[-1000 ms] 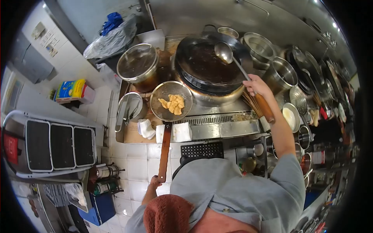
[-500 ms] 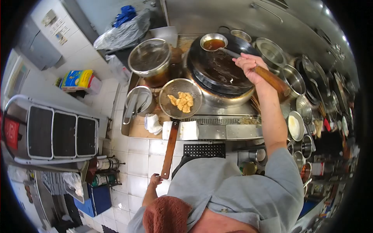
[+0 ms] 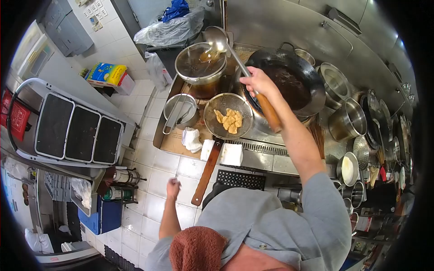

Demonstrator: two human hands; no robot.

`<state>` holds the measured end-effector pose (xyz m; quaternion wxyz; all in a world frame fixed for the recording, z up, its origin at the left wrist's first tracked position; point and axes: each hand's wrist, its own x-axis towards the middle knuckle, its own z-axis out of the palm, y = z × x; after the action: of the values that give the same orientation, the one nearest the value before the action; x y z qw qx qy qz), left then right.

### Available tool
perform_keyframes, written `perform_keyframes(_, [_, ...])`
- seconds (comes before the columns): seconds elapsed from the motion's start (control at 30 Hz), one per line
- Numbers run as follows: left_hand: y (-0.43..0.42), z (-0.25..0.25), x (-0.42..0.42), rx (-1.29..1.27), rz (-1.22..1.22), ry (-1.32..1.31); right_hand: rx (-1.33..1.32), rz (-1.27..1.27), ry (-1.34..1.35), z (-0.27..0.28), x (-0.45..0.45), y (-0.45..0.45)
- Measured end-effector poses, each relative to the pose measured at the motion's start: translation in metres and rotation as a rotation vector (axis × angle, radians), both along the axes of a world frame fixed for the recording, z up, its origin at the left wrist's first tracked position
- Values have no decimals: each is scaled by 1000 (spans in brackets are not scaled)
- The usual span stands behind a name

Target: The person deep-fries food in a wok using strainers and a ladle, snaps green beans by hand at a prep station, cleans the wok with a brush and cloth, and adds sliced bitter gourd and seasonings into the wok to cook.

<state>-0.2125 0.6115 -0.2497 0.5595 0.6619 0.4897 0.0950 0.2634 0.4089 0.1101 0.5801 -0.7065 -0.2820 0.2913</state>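
My right hand [image 3: 260, 83] is closed around the wooden grip of a long metal ladle [image 3: 237, 58]. Its bowl is tipped over the metal pot [image 3: 201, 77] at the back left, and amber liquid runs down there. Dark oil lies in the black wok [image 3: 312, 97] behind my right forearm. A round mesh strainer [image 3: 210, 124] holds several golden fried pieces [image 3: 231, 119]; its wooden handle [image 3: 207, 174] sticks out past the counter edge. Left of that handle, apart from it, my left hand [image 3: 173, 187] hangs with fingers loosely curled and nothing visible in them.
A small metal pot [image 3: 185, 101] with utensils stands left of the strainer, near white cloths [image 3: 191, 140]. Stacked metal bowls [image 3: 334, 79] and a deep pot [image 3: 350, 119] stand to the right. A folding step ladder [image 3: 74, 126] is at far left.
The ladle has moved left from above the wok to the pot and tipped, its liquid running out. My left hand has come off the strainer's handle. The view has shifted.
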Motion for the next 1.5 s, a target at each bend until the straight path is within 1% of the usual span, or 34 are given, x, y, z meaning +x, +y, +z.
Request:
perform_keyframes(0.07, [14,49,50,575,-108,148,48,-34,-50,-1,-11,-19])
perform_keyframes(0.13, [5,117,98,652,-56,163,21,-115,-138,2,-12,-56])
perform_keyframes(0.17, [1,142,116,669,-95,168,-1,-146,-133,2,-9,-81])
perform_keyframes(0.2, [-2,156,129,688,-138,172,-23,-181,-128,2,-5,-109])
perform_keyframes(0.23, [-5,159,140,693,-154,166,-111,-228,-178,4,-5,-137])
perform_keyframes(0.3, [-12,162,161,840,-225,79,-282,-319,-250,1,-8,-186])
perform_keyframes(0.33, [-12,156,170,839,-254,66,-365,-357,-272,-3,-8,-209])
perform_keyframes(0.37, [-5,145,179,846,-331,87,-399,-397,-333,-19,-2,-228])
perform_keyframes(0.4, [1,134,187,854,-406,110,-405,-425,-329,-34,2,-243])
perform_keyframes(0.43, [4,125,194,967,-407,94,-343,-411,-193,-40,-2,-252])
perform_keyframes(0.47, [7,122,201,969,-429,82,-277,-395,-61,-47,-5,-260])
perform_keyframes(0.5, [11,119,207,866,-480,126,-218,-368,53,-56,-2,-262])
perform_keyframes(0.53, [18,114,212,764,-526,173,-105,-346,206,-48,-11,-258])
perform_keyframes(0.57, [36,85,217,876,-502,146,32,-352,428,-52,-8,-260])
perform_keyframes(0.6, [41,89,217,881,-513,139,175,-349,647,-57,-5,-260])
perform_keyframes(0.63, [45,98,215,584,-492,120,180,-357,645,-54,-8,-256])
perform_keyframes(0.67, [44,112,211,287,-461,101,479,-376,957,-49,-10,-249])
perform_keyframes(0.7, [29,136,201,38,-354,-121,785,-379,1261,-44,-10,-244])
perform_keyframes(0.73, [22,150,189,41,-351,-126,786,-373,1257,-38,-9,-242])
perform_keyframes(0.8, [15,169,159,-540,-200,-434,882,-329,1265,-28,-7,-231])
perform_keyframes(0.83, [10,178,147,-537,-185,-441,895,-294,1286,-24,-2,-226])
perform_keyframes(0.9, [-5,196,123,-427,-134,-706,907,-238,1352,-1,0,-208])
perform_keyframes(0.93, [-11,209,115,-422,-110,-712,892,-186,1375,11,2,-198])
perform_keyframes(1.0, [-21,241,106,-313,-257,-975,886,-146,1382,31,6,-174])
perform_keyframes(1.03, [-27,258,104,-301,-238,-975,892,-112,1403,40,8,-161])
perform_keyframes(1.1, [-40,287,109,-254,-235,-1190,908,-30,1450,58,10,-133])
perform_keyframes(1.13, [-42,295,113,-244,-220,-1194,898,4,1462,65,11,-118])
perform_keyframes(1.2, [-41,305,120,-271,-281,-1263,871,-7,1463,72,20,-87])
perform_keyframes(1.23, [-37,303,122,-201,-306,-1214,859,7,1470,71,22,-71])
perform_keyframes(1.27, [-38,305,127,-156,-305,-1231,832,42,1422,67,24,-54])
perform_keyframes(1.33, [-42,311,132,-140,-227,-1245,768,85,1343,61,19,-23])
perform_keyframes(1.4, [-44,318,131,-121,-173,-1234,648,110,1127,44,13,4])
perform_keyframes(1.47, [-43,321,130,-109,-124,-1221,391,42,834,30,2,23])
perform_keyframes(1.5, [-40,320,128,-120,-108,-1253,219,49,478,21,-3,27])
